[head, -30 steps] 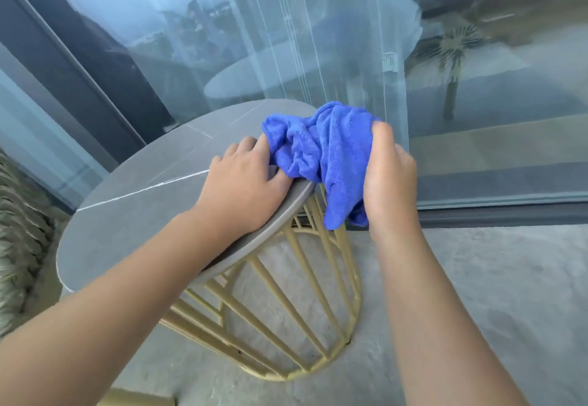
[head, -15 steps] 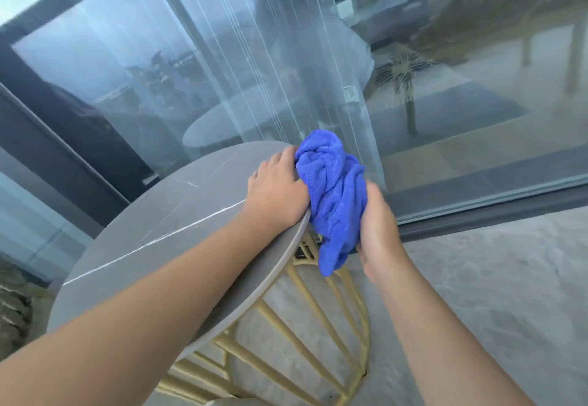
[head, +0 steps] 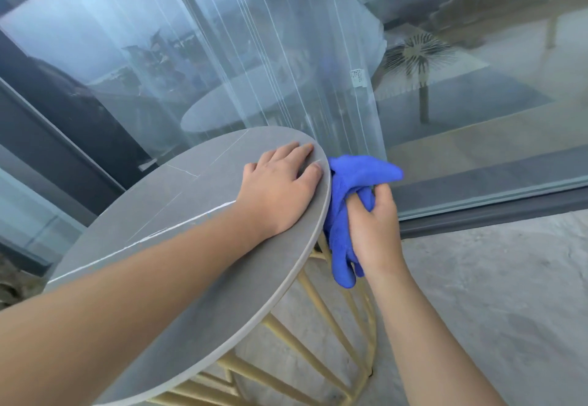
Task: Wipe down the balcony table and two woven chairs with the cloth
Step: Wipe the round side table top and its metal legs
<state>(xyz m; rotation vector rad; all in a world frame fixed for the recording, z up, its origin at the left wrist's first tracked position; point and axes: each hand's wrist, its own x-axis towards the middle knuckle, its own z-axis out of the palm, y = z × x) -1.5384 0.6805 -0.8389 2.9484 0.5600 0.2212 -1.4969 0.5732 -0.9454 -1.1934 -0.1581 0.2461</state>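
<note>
Left hand [head: 280, 190] lies flat, fingers straight, steadying the surface [head: 152, 233] while the right hand [head: 374, 230] grips the bunched blue cloth [head: 353, 176] against its rim (lean harder and that light gold frame [head: 334, 358] might tip).

Cloth [head: 356, 179]: bright blue throughout. Surface [head: 178, 214]: grey stone-look top with thin white veins; frame [head: 321, 351] pale gold. Floor [head: 493, 294]: mottled grey. Door track [head: 496, 211]: dark grey.

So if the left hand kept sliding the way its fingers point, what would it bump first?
Probably the glass door, after the left hand slides off the table edge; depth is unclear.
</note>
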